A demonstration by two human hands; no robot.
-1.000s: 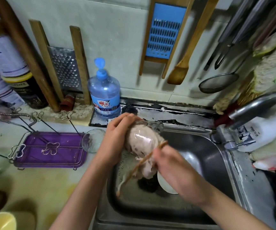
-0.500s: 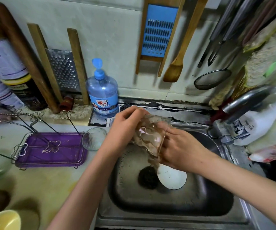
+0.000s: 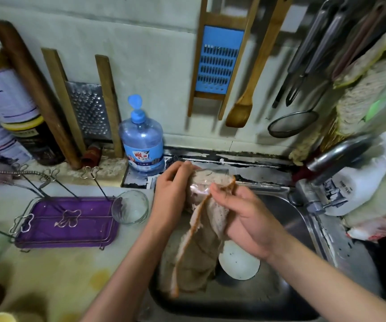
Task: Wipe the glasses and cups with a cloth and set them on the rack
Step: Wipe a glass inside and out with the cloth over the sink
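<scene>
Fingers [image 3: 220, 192] of right hand [image 3: 247, 219] pinch cloth [image 3: 199, 242] | left hand [image 3: 172, 198] curls round glass [image 3: 210, 177], held over sink [image 3: 280, 212], cloth stuffed inside | glass probably light, wet-slick, fragile: grip its wall, not rim | rack [image 3: 90, 225] on counter, left.

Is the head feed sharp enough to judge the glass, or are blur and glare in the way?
Head view: dim yellowish light, no hard glare. The glass in the left hand barely stands out from the cloth pinched by the right hand. Head view: the edges bow, and the tap and utensils are smeared. Head view: the rack is fairly sharp.
</scene>
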